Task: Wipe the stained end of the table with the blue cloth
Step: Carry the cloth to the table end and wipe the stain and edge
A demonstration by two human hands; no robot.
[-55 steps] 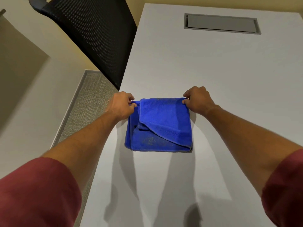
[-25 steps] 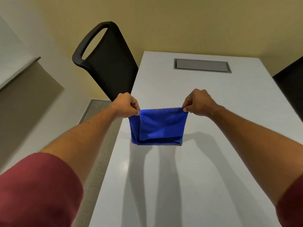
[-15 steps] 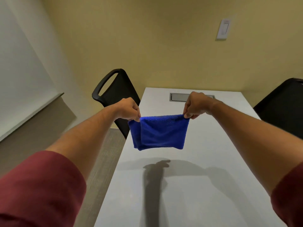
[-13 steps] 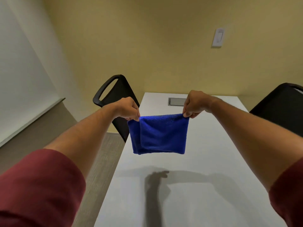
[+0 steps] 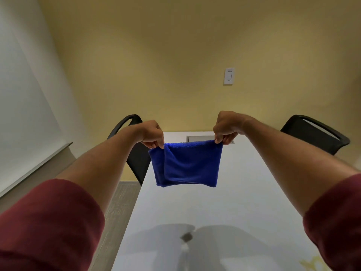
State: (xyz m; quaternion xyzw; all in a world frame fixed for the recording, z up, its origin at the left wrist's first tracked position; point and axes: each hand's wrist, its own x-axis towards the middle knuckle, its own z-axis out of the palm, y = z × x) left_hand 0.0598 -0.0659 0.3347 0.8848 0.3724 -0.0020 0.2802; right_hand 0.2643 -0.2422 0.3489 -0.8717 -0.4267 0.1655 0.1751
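Wall: I see a yellow wall (image 5: 175, 65) filling the top of the view, from 10 to 2 o'clock.
Counter: the white counter (image 5: 224, 208) runs from 6 o'clock up toward the centre. Shadows lie on it near 6 o'clock, and a faint yellowish mark (image 5: 310, 264) sits on its surface at about 5 o'clock.
Sleeves: dark red sleeves cover both upper arms, the left sleeve (image 5: 45, 225) at 8 o'clock and the right sleeve (image 5: 336, 222) at 4 o'clock; the forearms are bare.
Chairs: one black chair (image 5: 136, 159) stands beside the counter's left edge, just left of centre; a second black chair (image 5: 316, 133) stands at 3 o'clock, off the right edge.
Blue cloth: the blue cloth (image 5: 187, 163) hangs folded in the air at the centre, above the counter and not touching it, its top edge stretched level between the hands.
Left hand: my left hand (image 5: 151, 134) is clenched on the cloth's upper left corner, pinching it between thumb and fingers.
Right hand: my right hand (image 5: 226, 128) is clenched the same way on the upper right corner.
Cable hatch: a grey cable hatch (image 5: 199, 138) is set into the counter's far end, partly behind the cloth and the right hand.
Light switch: a white light switch (image 5: 229, 76) is on the wall at 1 o'clock.
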